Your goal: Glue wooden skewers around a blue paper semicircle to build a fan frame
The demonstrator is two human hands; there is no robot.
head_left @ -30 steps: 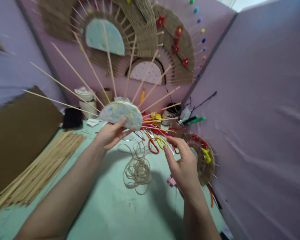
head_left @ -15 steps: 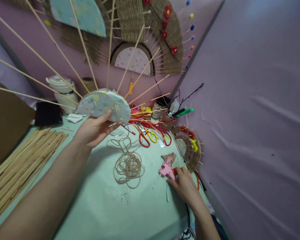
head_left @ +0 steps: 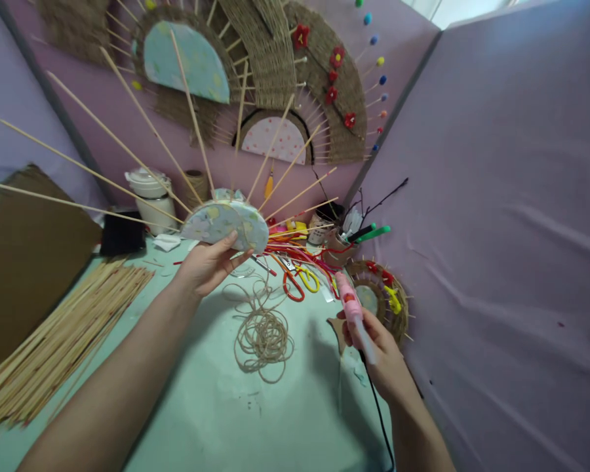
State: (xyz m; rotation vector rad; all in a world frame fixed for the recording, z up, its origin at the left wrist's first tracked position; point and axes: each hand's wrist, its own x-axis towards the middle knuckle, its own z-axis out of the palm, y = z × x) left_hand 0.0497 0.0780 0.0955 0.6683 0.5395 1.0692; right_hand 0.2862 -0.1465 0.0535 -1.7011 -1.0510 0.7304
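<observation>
My left hand (head_left: 215, 263) grips the lower edge of a half-round, flower-patterned piece (head_left: 214, 221), thumb on its front face. Thin wooden sticks (head_left: 142, 118) fan out from its curved edge, up and to both sides. On the right, my right hand (head_left: 371, 337) is closed round a pink glue gun (head_left: 350, 301), raised over the table, with a pale glue stick at its near end and a black cord hanging below. Between the hands, a loose coil of twine (head_left: 264, 337) lies on the table.
A bundle of wooden sticks (head_left: 69, 334) lies at the left beside a brown board (head_left: 29, 262). Scissors (head_left: 307, 278), red and orange strands and a pen cup (head_left: 341, 248) stand or lie at the back. Woven pieces (head_left: 347, 85) hang on the pink wall.
My right hand has lifted the glue gun off the table and turned it upward. The view has shifted, and the half-round piece stays in my left hand.
</observation>
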